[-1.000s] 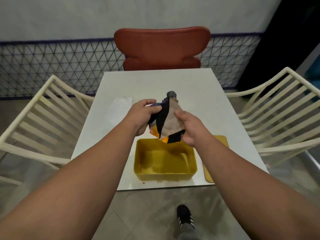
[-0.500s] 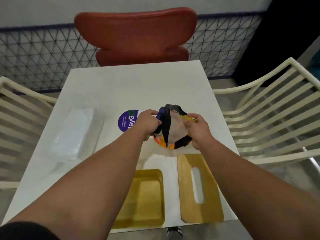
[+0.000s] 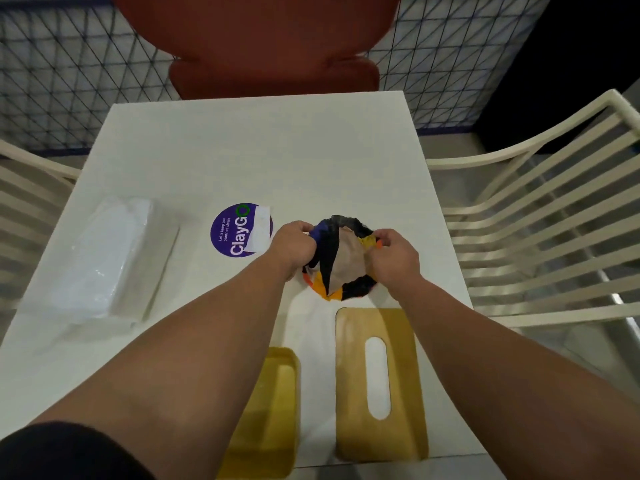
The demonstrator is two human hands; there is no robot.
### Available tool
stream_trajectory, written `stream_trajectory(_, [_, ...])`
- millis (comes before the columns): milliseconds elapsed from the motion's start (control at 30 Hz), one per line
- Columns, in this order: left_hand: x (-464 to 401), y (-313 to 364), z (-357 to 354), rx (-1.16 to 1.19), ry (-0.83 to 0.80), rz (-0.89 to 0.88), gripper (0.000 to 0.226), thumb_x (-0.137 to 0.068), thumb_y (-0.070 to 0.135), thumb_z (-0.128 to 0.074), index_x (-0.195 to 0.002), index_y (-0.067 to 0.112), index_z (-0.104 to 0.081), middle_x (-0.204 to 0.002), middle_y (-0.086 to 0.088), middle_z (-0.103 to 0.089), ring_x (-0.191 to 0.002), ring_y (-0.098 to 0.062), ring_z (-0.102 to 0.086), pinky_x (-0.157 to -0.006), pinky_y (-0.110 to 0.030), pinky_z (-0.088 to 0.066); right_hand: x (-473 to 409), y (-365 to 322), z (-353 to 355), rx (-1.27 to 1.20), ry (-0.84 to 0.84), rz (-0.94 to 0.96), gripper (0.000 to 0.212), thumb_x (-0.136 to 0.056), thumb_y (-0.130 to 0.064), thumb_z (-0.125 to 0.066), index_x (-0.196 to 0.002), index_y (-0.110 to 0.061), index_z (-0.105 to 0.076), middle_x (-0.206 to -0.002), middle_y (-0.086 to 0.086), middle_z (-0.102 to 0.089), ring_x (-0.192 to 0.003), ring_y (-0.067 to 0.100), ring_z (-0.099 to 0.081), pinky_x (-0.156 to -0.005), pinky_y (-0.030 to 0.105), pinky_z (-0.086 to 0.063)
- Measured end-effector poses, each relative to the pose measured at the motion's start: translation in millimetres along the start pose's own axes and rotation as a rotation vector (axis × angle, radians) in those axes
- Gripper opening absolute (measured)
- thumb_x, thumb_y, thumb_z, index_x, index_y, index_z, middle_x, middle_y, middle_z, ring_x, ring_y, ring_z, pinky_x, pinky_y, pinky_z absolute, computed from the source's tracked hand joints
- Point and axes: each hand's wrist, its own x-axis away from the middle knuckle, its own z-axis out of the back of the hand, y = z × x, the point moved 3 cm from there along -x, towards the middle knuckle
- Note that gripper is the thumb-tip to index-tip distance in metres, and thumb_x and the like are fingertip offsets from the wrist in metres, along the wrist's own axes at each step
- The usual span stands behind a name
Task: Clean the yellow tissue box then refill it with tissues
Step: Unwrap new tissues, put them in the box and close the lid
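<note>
Both hands hold a crumpled multicoloured cloth [image 3: 341, 263] of black, tan, blue and orange over the middle of the white table [image 3: 263, 150]. My left hand [image 3: 294, 245] grips its left edge and my right hand [image 3: 393, 256] pinches its right edge. The open yellow tissue box [image 3: 273, 403] sits at the near table edge, partly hidden under my left forearm. Its yellow lid [image 3: 353, 375] with an oval slot lies flat to the right of the box. A clear-wrapped pack of white tissues [image 3: 104, 258] lies at the table's left side.
A round purple "ClayGO" sticker [image 3: 232, 230] is on the table left of the cloth. A red chair [image 3: 273, 46] stands at the far side, with white slatted chairs at left [image 3: 24, 202] and right [image 3: 540, 216]. A wire mesh fence [image 3: 69, 64] runs behind.
The view has tilted down and closer to the table. My hands have lowered the cloth from above the box to the table's middle, beyond the box and lid.
</note>
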Motion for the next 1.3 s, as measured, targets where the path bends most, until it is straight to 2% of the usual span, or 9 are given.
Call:
stream_trajectory(133, [15.9,13.0,13.8,-0.13,0.097,-0.067,0.039,-0.091,0.025,-0.059,-0.128,0.015,-0.054,-0.124,-0.007,-0.057,-0.111,-0.026,-0.056,-0.097,-0.041,-0.049,5.5,-25.1,8.7,0.107,0.144,0.105,0.032,-0.086,-0.046,-0.059,-0.109,-0.025,-0.065,-0.116,0.0,-0.06,-0.111,0.023,-0.053,-0.09,0.036,-0.045])
stream_trajectory(300, [57.0,38.0,54.1,0.142,0.14,-0.097,0.043,-0.092,0.054,-0.048,-0.115,0.019,-0.058,-0.113,0.004,-0.061,-0.102,-0.017,-0.059,-0.091,-0.037,-0.051,41.0,-102.3,-22.3,-0.141,-0.23,0.26,0.042,-0.09,-0.064,-0.045,-0.107,-0.029,-0.06,-0.108,-0.013,-0.061,-0.101,0.009,-0.056,-0.085,0.027,-0.041])
stream_trajectory(400, [83.3,41.0,89.8,0.47,0.121,-0.087,0.042,-0.095,0.051,-0.044,-0.11,0.017,-0.063,-0.108,0.0,-0.069,-0.093,-0.018,-0.067,-0.086,-0.039,-0.057,72.3,-146.0,-60.0,-0.232,-0.404,0.338,0.04,-0.091,-0.061,-0.046,-0.108,-0.028,-0.06,-0.103,-0.017,-0.064,-0.095,0.001,-0.06,-0.078,0.021,-0.043])
stream_trajectory(467, [104.3,35.7,123.6,0.572,0.191,-0.121,0.037,-0.098,0.045,-0.046,-0.108,0.014,-0.062,-0.106,-0.002,-0.069,-0.089,-0.019,-0.068,-0.083,-0.038,-0.058,88.4,-167.6,-83.6,-0.292,-0.446,0.359,0.034,-0.09,-0.057,-0.051,-0.103,-0.027,-0.061,-0.104,-0.012,-0.066,-0.094,0.006,-0.065,-0.079,0.025,-0.05])
stream_trajectory(600, [138.1,-8.0,199.8,0.619,0.455,-0.124,0.036,-0.096,0.043,-0.05,-0.116,0.014,-0.058,-0.107,-0.001,-0.064,-0.092,-0.021,-0.067,-0.079,-0.037,-0.057,110.9,-193.9,-122.0,-0.23,-0.501,0.37,0.026,-0.089,-0.056,-0.054,-0.098,-0.032,-0.057,-0.102,-0.012,-0.061,-0.094,0.01,-0.059,-0.087,0.033,-0.05])
stream_trajectory(733, [158.9,-89.6,256.9,0.785,0.74,-0.003,0.027,-0.093,0.038,-0.053,-0.105,0.014,-0.06,-0.093,-0.001,-0.062,-0.076,-0.019,-0.064,-0.062,-0.032,-0.052,123.0,-206.7,-165.4,-0.164,-0.482,0.343,0.043,-0.086,-0.056,-0.057,-0.11,-0.02,-0.059,-0.107,-0.007,-0.062,-0.103,0.017,-0.06,-0.092,0.036,-0.049])
stream_trajectory(867, [167.6,-160.7,272.8,0.913,0.899,0.123,0.017,-0.095,0.027,-0.054,-0.101,0.011,-0.057,-0.081,-0.001,-0.056,-0.066,-0.015,-0.054,-0.061,-0.028,-0.048,130.9,-202.9,-205.8,-0.054,-0.45,0.28,0.047,-0.085,-0.052,-0.061,-0.118,-0.018,-0.057,-0.116,0.0,-0.06,-0.107,0.021,-0.058,-0.094,0.039,-0.048])
stream_trajectory(1100, [141.2,-216.0,254.8,1.012,0.662,0.24,0.015,-0.087,0.028,-0.068,-0.087,0.013,-0.064,-0.086,-0.003,-0.061,-0.077,-0.021,-0.061,-0.069,-0.032,-0.053,134.8,-186.0,-257.7,0.036,-0.377,0.183,0.05,-0.079,-0.052,-0.064,-0.114,-0.017,-0.055,-0.111,0.008,-0.062,-0.101,0.027,-0.063,-0.089,0.047,-0.053])
stream_trajectory(1300, [116.7,-220.8,235.5,1.07,0.533,0.217,0.026,-0.083,0.015,-0.066,-0.107,0.006,-0.064,-0.088,-0.01,-0.064,-0.077,-0.02,-0.058,-0.078,-0.034,-0.055,133.9,-182.1,-283.8,0.075,-0.337,0.175,0.04,-0.077,-0.054,-0.062,-0.089,-0.017,-0.058,-0.089,0.004,-0.066,-0.088,0.028,-0.066,-0.082,0.047,-0.056])
